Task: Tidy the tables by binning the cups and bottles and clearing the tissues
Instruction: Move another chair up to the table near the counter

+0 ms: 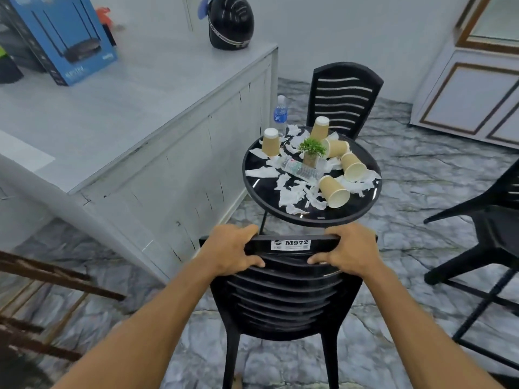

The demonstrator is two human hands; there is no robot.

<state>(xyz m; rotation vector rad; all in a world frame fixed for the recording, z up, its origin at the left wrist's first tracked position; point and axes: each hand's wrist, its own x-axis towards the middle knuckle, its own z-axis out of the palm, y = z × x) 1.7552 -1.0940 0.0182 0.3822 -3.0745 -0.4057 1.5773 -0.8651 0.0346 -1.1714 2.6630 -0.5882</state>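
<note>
A round black table point(348, 214) carries several tan paper cups: one upside down at the left point(271, 143), one upside down at the back point(320, 127), others lying on their sides point(334, 190). A clear plastic bottle point(302, 169) lies among torn white tissues point(292, 193). Another bottle with a blue label point(280, 113) stands at the table's far left. My left hand point(234, 251) and my right hand point(346, 252) both grip the top of the backrest of a black plastic chair point(283, 299) in front of the table.
A small green potted plant point(311, 150) sits mid-table. A grey counter point(134, 113) on the left holds a blue box point(64, 37) and a black helmet point(230, 22). More black chairs stand behind the table point(344, 96) and at the right point(488, 234).
</note>
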